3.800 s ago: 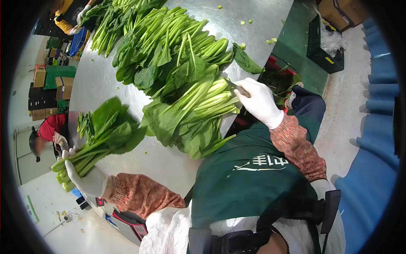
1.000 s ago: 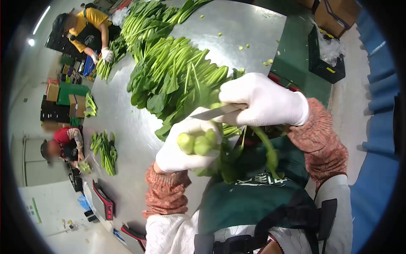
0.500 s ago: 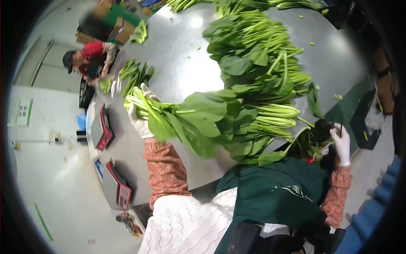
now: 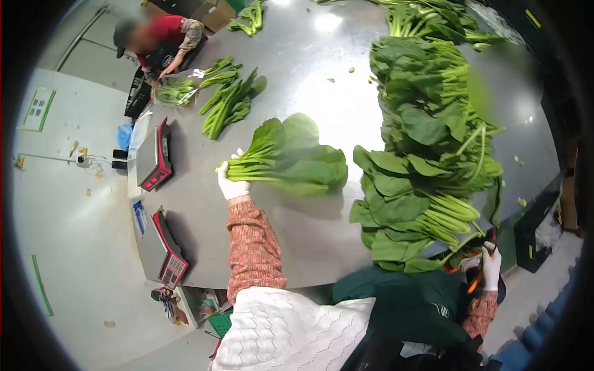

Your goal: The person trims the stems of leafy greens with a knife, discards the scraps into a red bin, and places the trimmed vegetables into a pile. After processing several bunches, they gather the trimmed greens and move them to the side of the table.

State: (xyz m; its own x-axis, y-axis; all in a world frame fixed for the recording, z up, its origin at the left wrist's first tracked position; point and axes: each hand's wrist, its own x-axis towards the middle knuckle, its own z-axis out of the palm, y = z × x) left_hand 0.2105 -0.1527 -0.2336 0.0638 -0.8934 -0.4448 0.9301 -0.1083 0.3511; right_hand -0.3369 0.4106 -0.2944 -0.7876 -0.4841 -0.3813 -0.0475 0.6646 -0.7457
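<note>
My left hand [image 4: 235, 184], in a white glove, is closed round the pale stems of a bunch of leafy greens [image 4: 297, 162]. The leaves spread to the right over the metal table [image 4: 309, 244]. Near the table's right front edge is my gloved right hand [image 4: 490, 267], its fingers closed on something I cannot make out; an orange strip shows beside it. A long row of leafy greens [image 4: 427, 130] covers the table's right side, stems pointing right. Smaller bunches [image 4: 230, 106] lie beyond my left hand.
Two red-edged scales [image 4: 164, 154] stand along the left edge. At the far left a person in red [image 4: 167, 31] handles greens in a clear bag [image 4: 176, 91]. More greens [image 4: 427, 21] lie at the far side. A black crate [image 4: 533, 238] stands at the right.
The bunch in my left hand has come away from the row and now lies apart from it, its leaves more level. The view has shifted. My right hand stays low near the row's front end.
</note>
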